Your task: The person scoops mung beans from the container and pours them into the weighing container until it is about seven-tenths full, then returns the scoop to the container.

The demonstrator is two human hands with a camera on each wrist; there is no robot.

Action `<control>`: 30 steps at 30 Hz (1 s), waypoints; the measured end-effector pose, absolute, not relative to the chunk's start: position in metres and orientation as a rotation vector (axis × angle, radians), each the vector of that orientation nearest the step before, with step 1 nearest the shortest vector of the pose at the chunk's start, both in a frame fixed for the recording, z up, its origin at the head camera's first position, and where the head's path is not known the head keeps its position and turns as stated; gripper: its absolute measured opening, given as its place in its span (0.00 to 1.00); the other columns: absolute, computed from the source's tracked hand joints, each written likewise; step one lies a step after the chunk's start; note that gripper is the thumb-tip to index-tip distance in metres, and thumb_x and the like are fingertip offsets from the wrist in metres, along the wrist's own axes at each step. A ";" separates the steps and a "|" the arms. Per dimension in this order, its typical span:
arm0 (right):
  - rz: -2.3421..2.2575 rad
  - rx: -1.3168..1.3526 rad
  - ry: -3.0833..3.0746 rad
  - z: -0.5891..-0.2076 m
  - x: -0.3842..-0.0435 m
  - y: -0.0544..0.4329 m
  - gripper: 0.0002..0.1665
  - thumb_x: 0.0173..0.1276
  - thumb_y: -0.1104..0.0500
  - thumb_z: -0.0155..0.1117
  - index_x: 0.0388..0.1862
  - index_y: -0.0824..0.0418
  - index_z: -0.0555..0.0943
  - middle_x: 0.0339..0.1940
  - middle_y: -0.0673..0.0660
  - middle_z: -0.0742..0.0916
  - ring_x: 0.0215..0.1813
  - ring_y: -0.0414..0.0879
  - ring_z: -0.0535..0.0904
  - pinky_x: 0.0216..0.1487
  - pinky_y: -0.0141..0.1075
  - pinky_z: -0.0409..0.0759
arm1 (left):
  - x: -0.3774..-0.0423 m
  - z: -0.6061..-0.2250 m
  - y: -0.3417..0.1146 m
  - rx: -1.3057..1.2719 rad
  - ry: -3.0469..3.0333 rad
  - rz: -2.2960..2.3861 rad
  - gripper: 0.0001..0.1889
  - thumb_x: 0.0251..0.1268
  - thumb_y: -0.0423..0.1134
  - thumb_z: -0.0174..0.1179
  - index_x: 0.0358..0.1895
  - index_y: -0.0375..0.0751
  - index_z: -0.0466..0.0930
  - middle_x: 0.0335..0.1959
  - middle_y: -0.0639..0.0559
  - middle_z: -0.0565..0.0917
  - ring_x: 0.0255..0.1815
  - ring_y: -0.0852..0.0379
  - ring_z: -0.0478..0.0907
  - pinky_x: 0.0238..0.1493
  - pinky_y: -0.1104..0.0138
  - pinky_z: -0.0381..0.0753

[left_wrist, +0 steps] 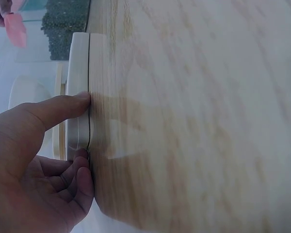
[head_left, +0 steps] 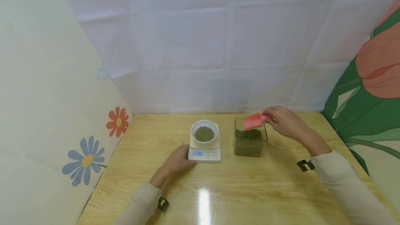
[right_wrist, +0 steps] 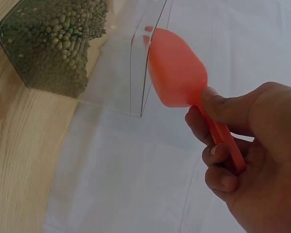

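Observation:
My left hand [head_left: 178,159] grips the front left corner of a white digital kitchen scale [head_left: 213,149]; in the left wrist view its thumb [left_wrist: 63,108] presses the front side, with the other fingers curled at the left side. On the scale stands a white bowl [head_left: 193,127] with green beans [head_left: 204,134] in it. The display is lit, its digits too small to read surely. My right hand [head_left: 285,122] holds a pink scoop [right_wrist: 177,70] by its handle, over the clear container [head_left: 239,124] of mung beans [right_wrist: 63,46]. Whether the scoop carries beans I cannot tell.
Scale and container stand side by side on a wooden table [head_left: 150,138], a gap between them. Behind it hangs a white cloth [head_left: 178,89]. Flower-printed panels [head_left: 47,114] flank the table on both sides. Light glares off the tabletop near the front.

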State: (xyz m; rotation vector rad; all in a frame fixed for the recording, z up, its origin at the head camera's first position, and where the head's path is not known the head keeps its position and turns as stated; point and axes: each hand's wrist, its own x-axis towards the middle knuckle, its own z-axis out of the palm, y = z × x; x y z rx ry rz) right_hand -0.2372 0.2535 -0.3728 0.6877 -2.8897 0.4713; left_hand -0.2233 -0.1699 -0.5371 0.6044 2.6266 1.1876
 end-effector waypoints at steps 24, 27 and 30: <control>0.255 0.771 -2.873 -0.382 -0.238 0.247 0.09 0.69 0.67 0.72 0.46 0.68 0.89 0.39 0.60 0.89 0.42 0.55 0.86 0.46 0.52 0.89 | -0.223 -0.537 -0.170 0.604 2.639 1.171 0.25 0.61 0.39 0.76 0.62 0.48 0.82 0.46 0.57 0.87 0.44 0.60 0.83 0.54 0.60 0.87; 0.213 0.788 -2.863 -0.382 -0.238 0.243 0.08 0.67 0.68 0.73 0.44 0.68 0.89 0.37 0.59 0.89 0.39 0.54 0.85 0.44 0.50 0.89 | -0.223 -0.538 -0.170 0.600 2.639 1.170 0.25 0.61 0.40 0.76 0.61 0.48 0.82 0.46 0.58 0.87 0.44 0.60 0.83 0.54 0.60 0.86; 0.194 0.803 -2.851 -0.381 -0.239 0.240 0.08 0.64 0.69 0.74 0.42 0.68 0.90 0.35 0.59 0.89 0.38 0.53 0.85 0.42 0.48 0.90 | -0.224 -0.538 -0.170 0.602 2.637 1.174 0.25 0.61 0.40 0.76 0.62 0.48 0.82 0.46 0.57 0.88 0.45 0.60 0.83 0.55 0.59 0.86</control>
